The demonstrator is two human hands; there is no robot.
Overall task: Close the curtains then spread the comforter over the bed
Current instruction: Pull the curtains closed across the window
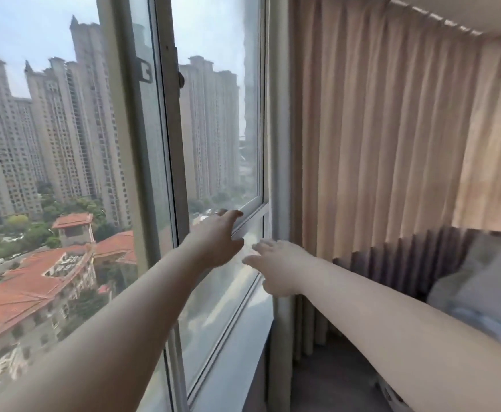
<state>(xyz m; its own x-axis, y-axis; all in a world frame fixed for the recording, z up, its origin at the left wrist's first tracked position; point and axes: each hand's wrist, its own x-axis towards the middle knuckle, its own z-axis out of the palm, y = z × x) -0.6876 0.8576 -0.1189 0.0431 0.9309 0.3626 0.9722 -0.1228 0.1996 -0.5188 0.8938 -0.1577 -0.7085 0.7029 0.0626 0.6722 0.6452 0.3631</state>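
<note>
Window (219, 138): fills the left and middle of the view, pale metal frame, glass uncovered; tall apartment towers and red-tiled roofs show outside.
Curtain (371, 138): beige, pleated, hanging from the ceiling track on the right side; its near edge falls just right of the window's frame post, and it runs on round the corner behind the bed. It covers none of the glass seen here.
Bed (481, 281): lower right, with a dark ribbed headboard against the curtain.
Bedding (487, 319): grey and pale blue, bunched on the bed at the right edge behind the right forearm; whether this is the comforter cannot be told.
Sill (237, 370): pale ledge below the glass, running toward the corner.
Left hand (216, 239): arm stretched forward, back of the hand up, in front of the lower glass; fingers straight and slightly spread, holding nothing; a ring shows on one finger.
Right hand (282, 266): arm stretched forward just beside the left hand, near the curtain's lower edge but apart from it; fingers loose and spread, holding nothing; blurred.
</note>
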